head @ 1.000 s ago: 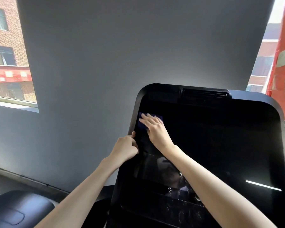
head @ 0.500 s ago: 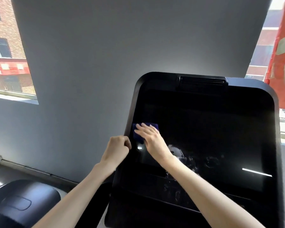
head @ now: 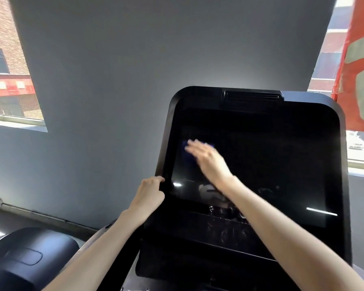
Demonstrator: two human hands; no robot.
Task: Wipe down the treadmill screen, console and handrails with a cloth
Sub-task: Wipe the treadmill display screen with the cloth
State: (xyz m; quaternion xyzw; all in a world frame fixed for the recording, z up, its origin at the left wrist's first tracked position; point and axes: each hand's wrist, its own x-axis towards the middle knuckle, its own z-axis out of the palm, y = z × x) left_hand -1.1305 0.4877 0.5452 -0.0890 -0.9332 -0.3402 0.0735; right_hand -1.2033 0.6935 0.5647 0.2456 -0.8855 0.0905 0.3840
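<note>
The treadmill's big black screen (head: 271, 160) fills the right half of the view, dark and glossy. My right hand (head: 208, 159) lies flat on its left part, straight fingers pressing a dark blue cloth (head: 187, 151) against the glass; hand and cloth are motion-blurred. My left hand (head: 149, 193) grips the left edge of the console frame (head: 166, 143), fingers curled round it. Below the screen runs the black console panel (head: 198, 259). No handrail shows in the view.
A grey wall (head: 114, 80) stands close behind the console. Windows open at far left (head: 6, 80) and far right (head: 359, 152), with a red banner (head: 357, 66) outside. The dark motor hood of a neighbouring machine (head: 29, 255) sits at lower left.
My right hand with the cloth went down the screen's left part, then slid to the right and up. The left hand kept its grip on the frame's left edge. The head camera shifted.
</note>
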